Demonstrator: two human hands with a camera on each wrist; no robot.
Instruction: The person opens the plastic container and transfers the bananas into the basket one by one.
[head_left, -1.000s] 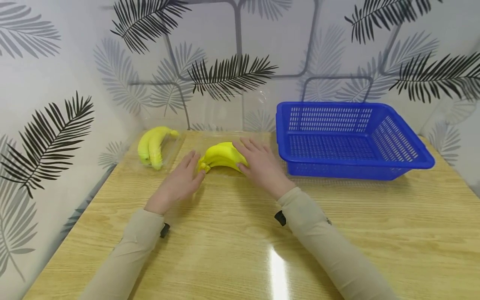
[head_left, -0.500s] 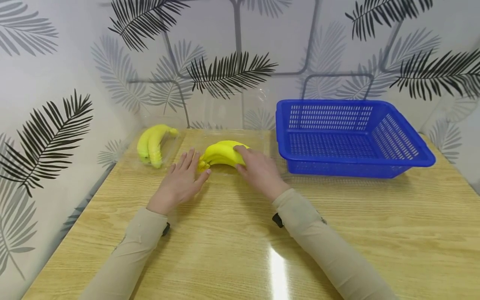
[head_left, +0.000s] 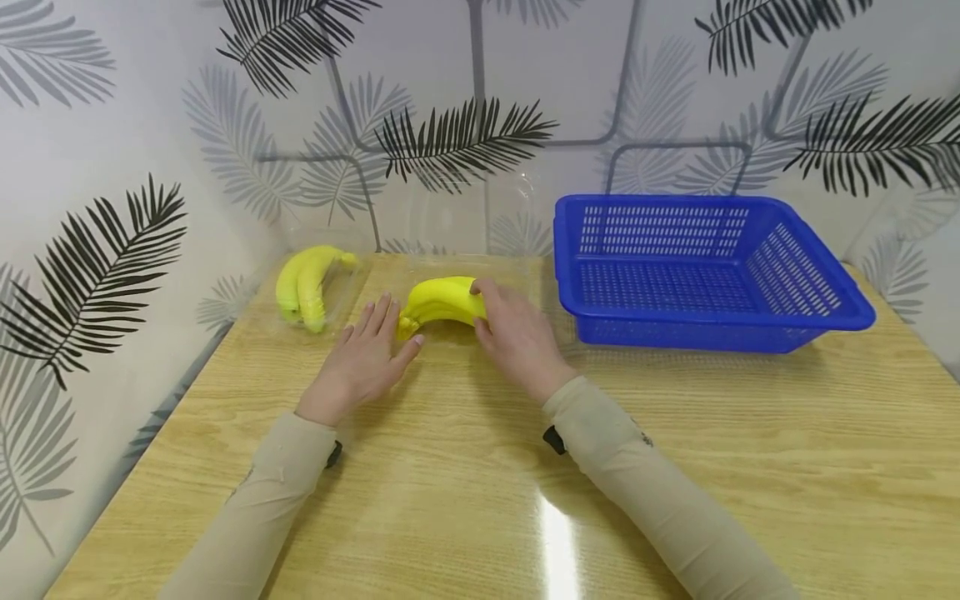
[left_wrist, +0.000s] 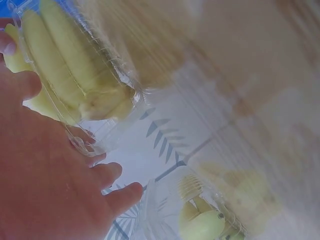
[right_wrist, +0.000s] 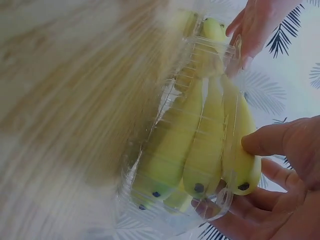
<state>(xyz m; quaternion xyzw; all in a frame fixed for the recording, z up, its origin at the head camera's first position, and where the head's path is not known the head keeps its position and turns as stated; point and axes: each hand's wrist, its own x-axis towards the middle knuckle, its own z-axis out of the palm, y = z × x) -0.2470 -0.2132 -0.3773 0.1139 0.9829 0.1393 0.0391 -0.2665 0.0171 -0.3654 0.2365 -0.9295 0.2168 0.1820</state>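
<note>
A bunch of yellow bananas [head_left: 442, 302] lies in a clear plastic container [right_wrist: 172, 227] at the back middle of the wooden table. My right hand [head_left: 525, 340] holds the bunch's right end; in the right wrist view the thumb presses an outer banana while the fingers curl around the dark tips. By the stem end, my left hand [head_left: 358, 358] has its fingers stretched out along the container's left side. The container's transparent lid [head_left: 450, 204] stands raised behind the fruit.
To the left, a second bunch of bananas [head_left: 306, 287] sits in another clear container. A blue plastic basket [head_left: 712, 329] with slotted walls occupies the back right of the table [head_left: 450, 500]. A leaf-patterned backdrop [head_left: 262, 200] rises behind.
My right hand's fingers, stretched over the bananas a second ago, now curl around their end. My left hand has shifted slightly left with its fingers straighter.
</note>
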